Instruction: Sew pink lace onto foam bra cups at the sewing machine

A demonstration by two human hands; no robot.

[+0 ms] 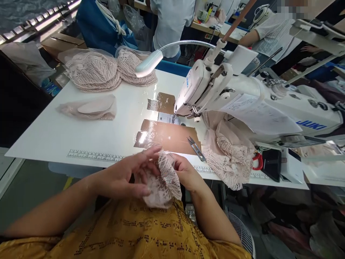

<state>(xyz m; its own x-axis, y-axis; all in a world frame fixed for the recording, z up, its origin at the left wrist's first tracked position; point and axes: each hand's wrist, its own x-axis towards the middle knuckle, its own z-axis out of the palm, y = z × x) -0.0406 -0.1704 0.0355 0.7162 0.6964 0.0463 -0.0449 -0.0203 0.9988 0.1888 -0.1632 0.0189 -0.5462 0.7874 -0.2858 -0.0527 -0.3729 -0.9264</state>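
Note:
A pale pink lace piece, gathered and folded, is held in front of my body at the table's near edge. My right hand grips its right side, with the thumb and fingers closed on the fabric. On the other side my left hand has its fingers apart, over or against the lace; slight blur hides the exact contact. Thread snips lie just beyond my hands, on the brown taped plate. Behind that stands a white sewing machine, its needle area lit.
Stacked lace pieces sit at the back left, and a sheer piece with a pale oval lies nearer. More lace hangs over the front edge at right, beside a dark phone-like object. A lamp arches overhead. Other people are beyond the table.

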